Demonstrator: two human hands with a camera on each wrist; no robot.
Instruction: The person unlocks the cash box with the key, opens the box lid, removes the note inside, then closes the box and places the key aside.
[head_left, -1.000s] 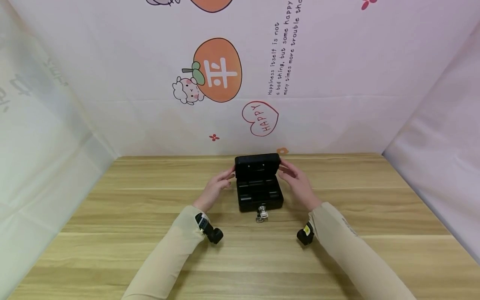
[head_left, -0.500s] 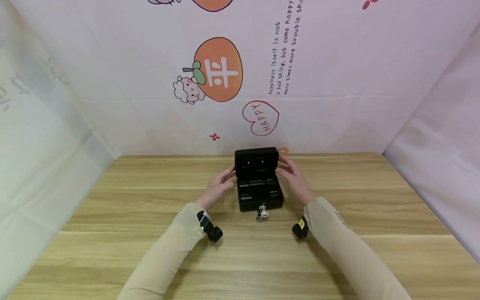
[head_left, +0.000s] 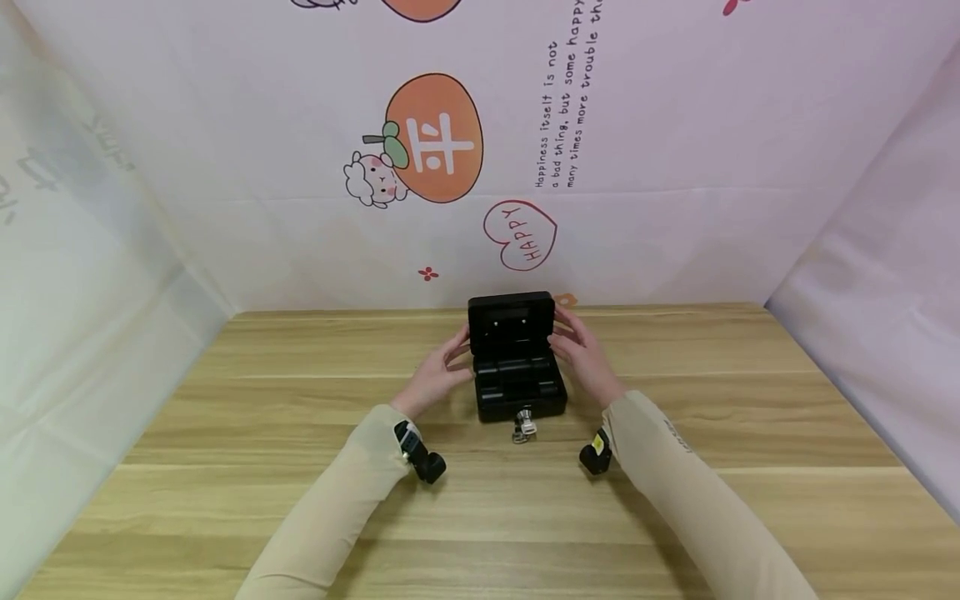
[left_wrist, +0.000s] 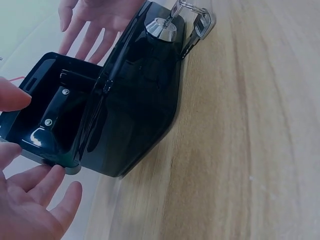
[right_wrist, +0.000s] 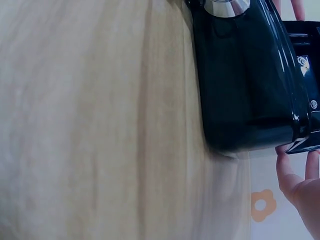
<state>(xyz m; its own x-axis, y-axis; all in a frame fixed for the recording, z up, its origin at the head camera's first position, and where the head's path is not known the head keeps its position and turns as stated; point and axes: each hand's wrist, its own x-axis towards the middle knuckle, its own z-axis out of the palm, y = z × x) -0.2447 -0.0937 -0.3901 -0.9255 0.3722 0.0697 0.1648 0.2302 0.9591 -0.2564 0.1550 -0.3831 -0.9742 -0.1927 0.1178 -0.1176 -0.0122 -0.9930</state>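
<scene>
A small black cash box [head_left: 521, 410] stands on the wooden table with its lid [head_left: 512, 310] raised at the back. A silver lock [left_wrist: 161, 31] with keys [left_wrist: 202, 24] in it sits on the front wall. At the lid's left edge, my left hand [head_left: 433, 381] touches with outstretched fingertips; its thumb is apart from the other fingers. My right hand [head_left: 588, 360] lies along the opposite edge, fingers extended against the lid and thumb near the hinge. The box's dark interior shows moulded compartments. Parts of the fingers behind the lid are hidden.
A pale printed cloth [head_left: 660, 242] hangs behind the wooden table [head_left: 510, 517], close to the lid. More white cloth [head_left: 97, 250] encloses the left and right sides. Wrist cameras [head_left: 426, 465] are strapped over both beige sleeves.
The lid has tilted a little further back, showing more of its inside. My right hand has moved slightly left and away from me with it; the left has shifted slightly. The box base stays put.
</scene>
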